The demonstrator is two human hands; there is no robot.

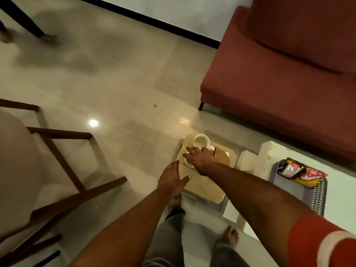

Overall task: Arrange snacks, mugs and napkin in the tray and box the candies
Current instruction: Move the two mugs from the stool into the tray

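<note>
- Pale wood forms the tray (204,191), which sits at the left end of the low white table (248,160); its near left corner appears to reach past the table's edge, above the tiled floor (115,83).
- Risk: judged from that overhang, a downward press or a one-sided lift could tip the tray and slide its load toward the floor.
- Risk: the two mugs stand close together, so a careless shift of one could knock the other.
- An upright white mug (201,140) stands at the tray's far left corner; a second mug (187,163) beside it is mostly covered by the right hand (200,158).
- Right hand: fingers spread and resting over the second mug; whether the grip is closed on it cannot be told.
- Left hand (172,178): open, palm down, at the tray's left edge, holding nothing.
- A tan ridged object (222,157), possibly a box, lies at the tray's far right side.
- Snack packets (300,173), bright red and yellow, lie on a patterned grey tray (316,195) further right on the table, well apart from the wooden one.
</note>
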